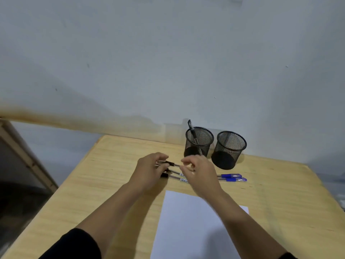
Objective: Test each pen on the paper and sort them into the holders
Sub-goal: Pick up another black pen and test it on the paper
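Note:
Both my hands hold one black pen just above the table, lying roughly level. My left hand grips its left end, and my right hand pinches its right end. Beneath them two more black-capped pens lie on the table. Two blue-capped pens lie to the right. A white sheet of paper lies near me. Behind stand two black mesh holders: the left holder has one black pen in it, while the right holder looks empty.
The wooden table ends at the left, with a wooden frame beyond that edge. A pale wall stands right behind the holders.

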`<act>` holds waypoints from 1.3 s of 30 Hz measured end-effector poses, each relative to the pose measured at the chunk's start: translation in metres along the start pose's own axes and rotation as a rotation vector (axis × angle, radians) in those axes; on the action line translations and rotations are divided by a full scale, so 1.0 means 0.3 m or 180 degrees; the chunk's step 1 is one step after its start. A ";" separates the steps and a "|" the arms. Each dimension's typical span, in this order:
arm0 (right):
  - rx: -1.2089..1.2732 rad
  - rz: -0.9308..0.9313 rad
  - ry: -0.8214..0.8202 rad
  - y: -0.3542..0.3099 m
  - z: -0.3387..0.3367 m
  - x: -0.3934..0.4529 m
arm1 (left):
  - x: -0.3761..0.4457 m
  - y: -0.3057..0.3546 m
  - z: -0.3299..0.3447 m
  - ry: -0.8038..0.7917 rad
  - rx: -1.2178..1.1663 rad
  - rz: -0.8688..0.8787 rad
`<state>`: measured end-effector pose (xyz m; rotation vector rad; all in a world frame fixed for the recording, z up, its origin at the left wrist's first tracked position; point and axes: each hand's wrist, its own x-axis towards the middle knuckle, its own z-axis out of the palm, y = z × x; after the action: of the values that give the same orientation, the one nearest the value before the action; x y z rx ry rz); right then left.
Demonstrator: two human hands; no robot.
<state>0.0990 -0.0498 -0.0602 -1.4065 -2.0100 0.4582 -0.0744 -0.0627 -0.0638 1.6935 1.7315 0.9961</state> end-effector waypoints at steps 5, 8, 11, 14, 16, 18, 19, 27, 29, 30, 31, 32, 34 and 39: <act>-0.0278 0.0066 -0.0405 0.009 0.076 -0.037 | -0.049 -0.085 -0.017 -0.0247 0.0568 0.0225; -0.0430 0.0093 -0.0496 0.011 0.100 -0.039 | -0.052 -0.106 -0.013 -0.0305 0.0753 0.0385; -0.0478 0.0096 -0.0493 0.012 0.114 -0.034 | -0.048 -0.118 -0.003 -0.0257 0.0774 0.0478; -0.0608 0.0085 -0.0533 0.006 0.125 -0.029 | -0.047 -0.124 0.007 -0.0191 0.0693 0.0498; -0.0694 0.0067 -0.0517 0.002 0.130 -0.028 | -0.053 -0.126 0.013 -0.0188 0.0674 0.0500; -0.0741 0.0014 -0.0551 -0.004 0.125 -0.027 | -0.059 -0.132 0.015 -0.0146 0.0645 0.0512; -0.0726 -0.0005 -0.0561 -0.010 0.117 -0.026 | -0.064 -0.132 0.010 -0.0093 0.0606 0.0507; 0.2450 0.1610 -0.0253 -0.106 -0.036 -0.040 | -0.109 -0.038 -0.056 0.0488 -0.0065 0.0488; 0.3082 0.1818 -0.0159 -0.123 -0.037 -0.060 | -0.124 -0.011 -0.060 0.0561 -0.0315 0.0349; 0.3274 0.1797 -0.0155 -0.137 -0.033 -0.073 | -0.135 0.005 -0.060 0.0566 -0.0412 0.0303; 0.3373 0.1713 -0.0201 -0.151 -0.028 -0.087 | -0.149 0.022 -0.058 0.0550 -0.0495 0.0299; 0.3419 0.1607 -0.0272 -0.165 -0.021 -0.102 | -0.163 0.037 -0.054 0.0514 -0.0570 0.0332; 0.3476 0.1438 -0.0346 -0.188 -0.012 -0.128 | -0.196 0.064 -0.045 0.0414 -0.0741 0.0418; 0.3463 0.1221 -0.0255 -0.207 -0.023 -0.173 | -0.249 0.073 -0.049 0.0281 -0.1089 0.0355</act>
<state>0.0716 -0.1212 -0.0329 -1.0154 -1.1349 1.5034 -0.0664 -0.1399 -0.0473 1.5552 1.4304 1.3500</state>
